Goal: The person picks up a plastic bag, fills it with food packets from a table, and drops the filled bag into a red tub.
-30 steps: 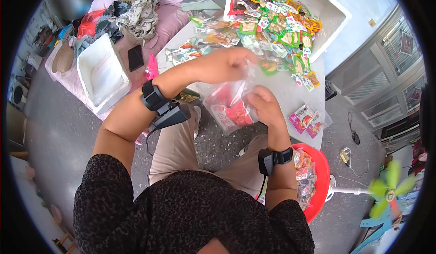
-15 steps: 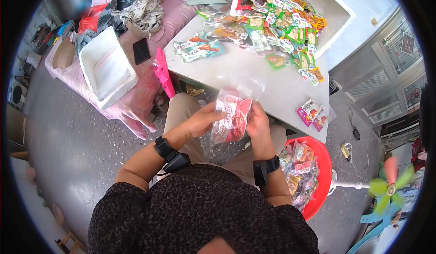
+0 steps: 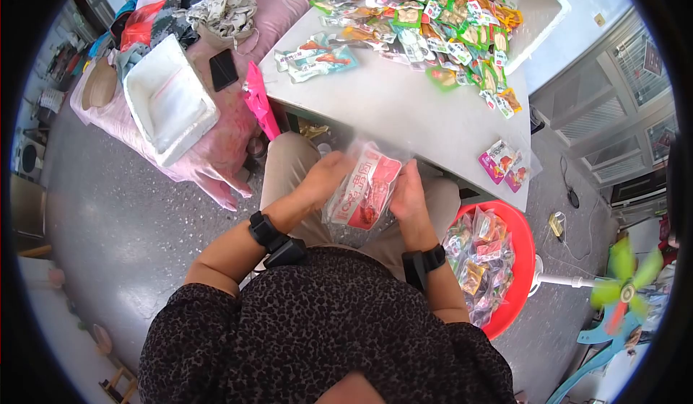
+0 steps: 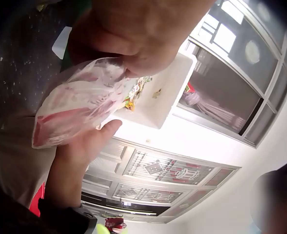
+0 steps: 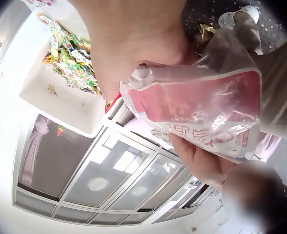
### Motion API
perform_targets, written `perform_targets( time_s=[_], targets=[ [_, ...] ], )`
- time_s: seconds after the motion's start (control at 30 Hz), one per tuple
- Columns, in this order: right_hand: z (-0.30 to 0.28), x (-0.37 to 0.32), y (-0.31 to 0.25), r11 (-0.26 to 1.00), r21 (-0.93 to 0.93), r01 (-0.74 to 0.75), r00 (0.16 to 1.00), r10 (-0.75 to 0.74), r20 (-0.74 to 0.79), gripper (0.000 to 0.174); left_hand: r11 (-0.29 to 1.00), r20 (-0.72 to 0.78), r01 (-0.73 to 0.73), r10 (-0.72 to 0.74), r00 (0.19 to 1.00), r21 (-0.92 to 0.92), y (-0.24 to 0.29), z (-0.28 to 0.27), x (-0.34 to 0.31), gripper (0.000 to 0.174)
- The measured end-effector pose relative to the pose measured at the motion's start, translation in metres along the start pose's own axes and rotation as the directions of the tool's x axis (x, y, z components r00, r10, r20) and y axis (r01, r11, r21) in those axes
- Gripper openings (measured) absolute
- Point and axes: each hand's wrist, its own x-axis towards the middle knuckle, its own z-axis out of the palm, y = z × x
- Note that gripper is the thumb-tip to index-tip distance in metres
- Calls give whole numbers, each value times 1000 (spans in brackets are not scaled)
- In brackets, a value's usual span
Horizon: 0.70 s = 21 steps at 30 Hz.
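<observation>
A clear plastic bag (image 3: 368, 187) with red and white printing is held over the lap, between the two hands. My left hand (image 3: 328, 179) grips its left edge, and the thumb of that left hand (image 5: 202, 158) lies along the printed face in the right wrist view. At the opposite edge, my right hand (image 3: 409, 193) holds the bag, its fingers partly hidden behind the plastic. In the left wrist view, the thumb of the right hand (image 4: 87, 144) stands away from the bag. The bag's upper end is loose and crumpled.
Many small snack packets (image 3: 451, 25) spill from a white foam box (image 3: 538, 32) onto the table (image 3: 390, 108). Two pink-purple packets (image 3: 505, 164) lie near its right corner. A red basin (image 3: 523, 259) of bagged packets stands at right. Another foam box (image 3: 170, 108) and a phone (image 3: 223, 70) lie at left.
The left hand came down from over the table to the bag's left edge. The bag was lowered toward the lap, its printed face turning up to the head camera.
</observation>
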Motion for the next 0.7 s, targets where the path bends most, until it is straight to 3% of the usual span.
perform_targets(
  time_s=[0.13,0.23,0.33,0.43,0.53,0.63,0.7],
  targets=[
    [-11,1,7,974,-215,75,989,-45,143,41,962,-84,-76,101,991,263,-10,-3,-1,26],
    [1,-12,6,988,-144,57,994,-43,97,39,709,-35,-210,313,949,674,4,-5,-10,25],
    [-12,-14,11,995,-96,-34,998,38,41,36,655,-20,-260,388,921,710,5,-1,-11,23],
    [-26,-13,15,996,-63,-71,996,74,46,33,785,-102,-176,290,952,594,7,-2,-11,22],
    [-4,-23,9,993,-67,-100,995,101,8,23,764,-76,-233,345,936,601,10,-1,-12,21],
    [-16,-17,19,993,-114,4,989,-20,-144,9,684,-42,-241,370,928,688,10,-2,-13,20],
    [-24,-14,19,994,-96,54,988,-67,-141,3,717,-50,-231,347,937,658,10,-2,-13,20]
  ],
)
